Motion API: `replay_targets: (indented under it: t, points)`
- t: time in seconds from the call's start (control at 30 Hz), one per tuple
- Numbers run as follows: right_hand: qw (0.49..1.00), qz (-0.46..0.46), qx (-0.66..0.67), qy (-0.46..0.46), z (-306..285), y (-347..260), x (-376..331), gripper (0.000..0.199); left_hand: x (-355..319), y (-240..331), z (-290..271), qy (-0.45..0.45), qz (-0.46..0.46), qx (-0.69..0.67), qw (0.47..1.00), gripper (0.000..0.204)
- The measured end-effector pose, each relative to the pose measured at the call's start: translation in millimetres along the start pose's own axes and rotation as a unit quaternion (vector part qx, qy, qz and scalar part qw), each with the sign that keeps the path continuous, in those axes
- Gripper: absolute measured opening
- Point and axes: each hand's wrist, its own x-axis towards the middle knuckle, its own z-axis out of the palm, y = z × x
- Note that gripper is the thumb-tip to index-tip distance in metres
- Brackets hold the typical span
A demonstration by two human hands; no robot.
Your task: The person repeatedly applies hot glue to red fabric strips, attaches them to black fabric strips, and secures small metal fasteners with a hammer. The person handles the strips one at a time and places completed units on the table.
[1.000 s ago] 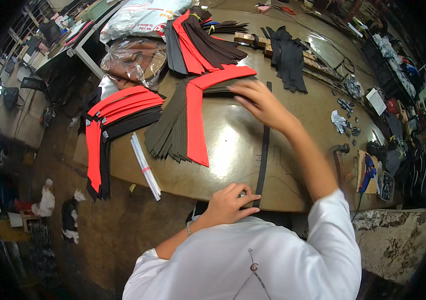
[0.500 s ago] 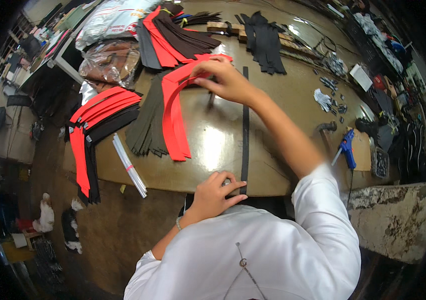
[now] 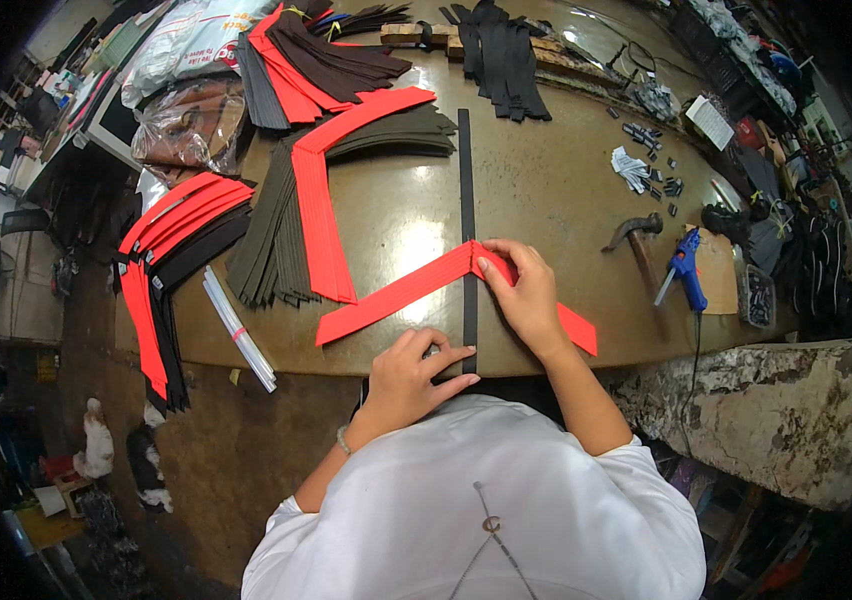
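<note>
A bent red fabric strip (image 3: 396, 296) lies in a wide V across the black strip (image 3: 467, 190), its bend on the band. My right hand (image 3: 526, 300) holds it near that bend, thumb on top, and covers part of its right arm. My left hand (image 3: 408, 372) rests at the table's near edge beside the black strip's near end, its index finger and thumb reaching onto it. Its other fingers are curled round something small and greyish, too hidden to name. Another red bent strip or stack (image 3: 321, 215) lies over dark olive strips (image 3: 281, 230).
Red and black bent strips (image 3: 186, 225) lie left, beside white sticks (image 3: 238, 330). Dark strips (image 3: 501, 60) hang over a wooden bar at the back. To the right are a hammer (image 3: 636, 240), a blue glue gun (image 3: 686, 270) and small dark pieces (image 3: 656, 185).
My right hand has brought a red strip from the pile at the far left down onto the black strip. My left hand stays at the black strip's near end. The view has shifted slightly.
</note>
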Motion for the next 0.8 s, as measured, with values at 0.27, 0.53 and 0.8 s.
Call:
replay_targets:
  t: [0.27,0.53,0.8]
  points:
    - [0.993,-0.095,-0.07,0.019,5,9,-4,0.02,-1,0,2,-0.001,-0.007,-0.01,1.0,0.034]
    - [0.986,-0.103,-0.127,-0.02,1,1,-3,0.022,3,6,-2,-0.018,-0.003,-0.001,1.0,0.03]
    - [0.913,-0.177,-0.357,-0.081,-4,-14,-8,0.036,47,-11,-11,-0.016,-0.002,-0.021,1.0,0.022]
